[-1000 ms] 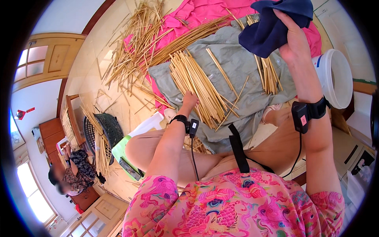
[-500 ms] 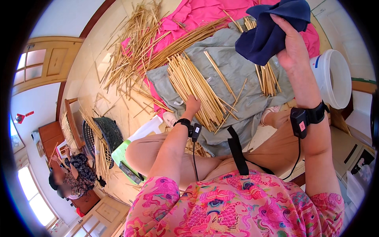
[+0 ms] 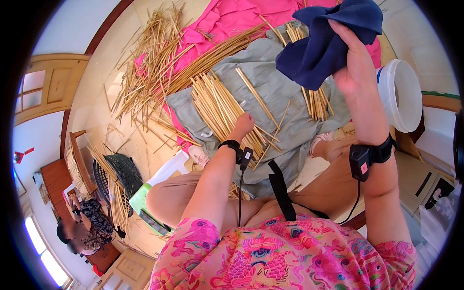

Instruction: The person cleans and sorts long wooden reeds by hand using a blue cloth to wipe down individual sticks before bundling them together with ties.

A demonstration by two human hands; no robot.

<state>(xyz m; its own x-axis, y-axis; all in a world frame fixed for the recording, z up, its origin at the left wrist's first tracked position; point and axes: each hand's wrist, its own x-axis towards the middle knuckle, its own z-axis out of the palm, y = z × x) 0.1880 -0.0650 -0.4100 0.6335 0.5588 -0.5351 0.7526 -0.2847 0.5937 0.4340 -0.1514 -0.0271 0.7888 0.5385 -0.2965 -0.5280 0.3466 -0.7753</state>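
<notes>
My right hand (image 3: 353,67) grips a crumpled navy cloth (image 3: 319,43), raised over the upper right of the grey sheet (image 3: 290,137). Partly under the cloth lies a narrow bundle of pale sticks (image 3: 314,104). My left hand (image 3: 243,123) rests with curled fingers on the right part of a wide, flat row of sticks (image 3: 217,104); whether it holds any is hidden. A few loose sticks (image 3: 256,94) lie just to the right of that row on the sheet.
Scattered straws (image 3: 145,53) spread over a pink sheet (image 3: 208,19) and tiled floor. A white bucket (image 3: 401,96) stands right, a dark basket (image 3: 121,169) with sticks left, beside a green-and-white stool (image 3: 145,198). A co-worker (image 3: 87,227) works at far left.
My left hand has slid rightward across the row of sticks, its fingers now curled in. My right hand has moved the navy cloth slightly down and left. The view has shifted a little.
</notes>
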